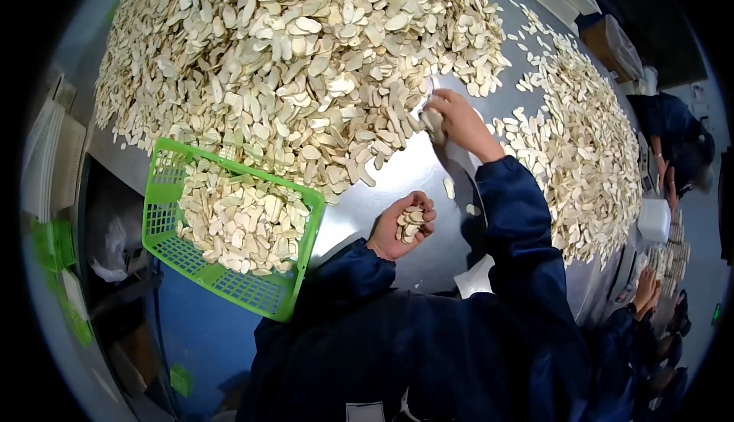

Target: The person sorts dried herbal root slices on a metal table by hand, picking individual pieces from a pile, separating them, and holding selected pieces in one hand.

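My left hand [388, 236] is cupped palm-up over the bare metal table, its fingers curled round a small bunch of pale dried slices [410, 225]. Further forward, my right hand [464, 125] pinches a few greyish slices [433, 126] at the edge of the big heap of slices [298, 63]. A loose slice [449, 187] lies on the table below it. To the left of my left hand, a green plastic basket [306, 269] holds many of the same slices, tilted toward me at the table's edge.
A second heap of slices [589, 154] spreads along the right side of the metal table [428, 258]. Co-workers' hands [647, 292] and dark sleeves show at far right, near a white container [654, 220]. White trays [53, 154] stand at far left.
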{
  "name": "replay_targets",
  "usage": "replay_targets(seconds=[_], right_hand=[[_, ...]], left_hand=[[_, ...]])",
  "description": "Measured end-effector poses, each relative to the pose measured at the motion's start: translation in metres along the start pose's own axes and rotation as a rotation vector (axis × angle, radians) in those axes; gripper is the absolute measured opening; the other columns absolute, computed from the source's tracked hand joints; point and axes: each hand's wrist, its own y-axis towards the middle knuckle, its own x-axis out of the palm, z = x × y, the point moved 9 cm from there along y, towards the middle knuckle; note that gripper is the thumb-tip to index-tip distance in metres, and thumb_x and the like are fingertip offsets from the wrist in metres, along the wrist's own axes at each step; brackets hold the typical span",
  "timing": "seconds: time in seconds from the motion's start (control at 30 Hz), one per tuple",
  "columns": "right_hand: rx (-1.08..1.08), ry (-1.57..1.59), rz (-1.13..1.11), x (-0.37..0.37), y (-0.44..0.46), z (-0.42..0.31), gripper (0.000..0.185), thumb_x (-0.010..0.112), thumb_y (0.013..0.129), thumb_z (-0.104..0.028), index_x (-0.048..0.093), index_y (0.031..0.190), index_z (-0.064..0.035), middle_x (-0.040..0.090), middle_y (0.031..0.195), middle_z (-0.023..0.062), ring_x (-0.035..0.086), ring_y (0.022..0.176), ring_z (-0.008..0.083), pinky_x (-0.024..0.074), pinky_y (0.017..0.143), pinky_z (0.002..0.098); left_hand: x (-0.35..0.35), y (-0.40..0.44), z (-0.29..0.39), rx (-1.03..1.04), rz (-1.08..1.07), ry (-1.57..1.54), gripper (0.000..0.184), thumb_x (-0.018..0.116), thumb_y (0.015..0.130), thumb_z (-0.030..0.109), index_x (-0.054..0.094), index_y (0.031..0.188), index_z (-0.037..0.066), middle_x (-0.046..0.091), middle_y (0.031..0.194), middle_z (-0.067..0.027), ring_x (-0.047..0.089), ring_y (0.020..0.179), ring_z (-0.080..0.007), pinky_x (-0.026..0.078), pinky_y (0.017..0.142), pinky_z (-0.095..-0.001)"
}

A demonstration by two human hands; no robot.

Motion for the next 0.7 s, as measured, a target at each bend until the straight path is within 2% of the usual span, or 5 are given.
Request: replay_targets(seconds=[0.13, 0.3, 0.5, 0.63, 0.7], right_hand=[[0.034, -0.070, 0.030, -0.037, -0.030, -0.007, 0.020, 0.059, 0.074, 0.001, 0.069, 0.088, -0.0086, 0.063, 0.105, 0.0129, 0.056, 0.098, 0.0336, 0.0469, 0.084, 0.0396], [0.237, -0.006, -0.042, -0.022, -0.044, -0.018, 0.012, 0.060, 0.079, -0.006, 0.068, 0.087, -0.0063, 0.061, 0.084, 0.0112, 0.057, 0.087, 0.0308, 0.0470, 0.075, 0.0401], [-0.095, -0.219, 0.098, 0.001, -0.018, -0.053, 0.006, 0.062, 0.074, -0.010, 0.066, 0.078, -0.0078, 0.056, 0.074, 0.0091, 0.055, 0.077, 0.0291, 0.0457, 0.071, 0.0376], [-0.067, -0.101, -0.017, 0.006, -0.014, -0.045, 0.012, 0.062, 0.077, -0.015, 0.064, 0.074, -0.0030, 0.059, 0.069, 0.0087, 0.057, 0.070, 0.0268, 0.0465, 0.063, 0.0355], [0.220, 0.192, -0.202, 0.006, -0.020, -0.024, 0.017, 0.062, 0.079, -0.016, 0.064, 0.075, 0.0001, 0.060, 0.066, 0.0083, 0.057, 0.063, 0.0215, 0.0453, 0.058, 0.0328]], left_hand=[[-0.001, 0.002, -0.002, -0.010, -0.008, -0.011, 0.012, 0.049, 0.093, 0.020, 0.054, 0.096, 0.009, 0.050, 0.092, -0.0033, 0.046, 0.082, -0.0156, 0.043, 0.071, -0.0275], [-0.001, 0.003, -0.005, -0.012, -0.003, 0.003, 0.013, 0.050, 0.093, 0.021, 0.054, 0.097, 0.009, 0.049, 0.092, -0.0033, 0.046, 0.082, -0.0157, 0.044, 0.070, -0.0272], [-0.001, 0.002, -0.002, 0.001, -0.005, 0.010, 0.013, 0.052, 0.092, 0.021, 0.055, 0.097, 0.009, 0.049, 0.090, -0.0036, 0.047, 0.082, -0.0161, 0.044, 0.070, -0.0273], [-0.002, 0.005, -0.003, -0.003, -0.053, -0.005, 0.015, 0.052, 0.092, 0.019, 0.054, 0.102, 0.008, 0.051, 0.092, -0.0045, 0.048, 0.083, -0.0169, 0.045, 0.071, -0.0282], [-0.005, 0.005, -0.002, 0.015, -0.037, -0.010, 0.019, 0.051, 0.092, 0.019, 0.054, 0.108, 0.008, 0.054, 0.100, -0.0060, 0.051, 0.089, -0.0184, 0.047, 0.074, -0.0298]])
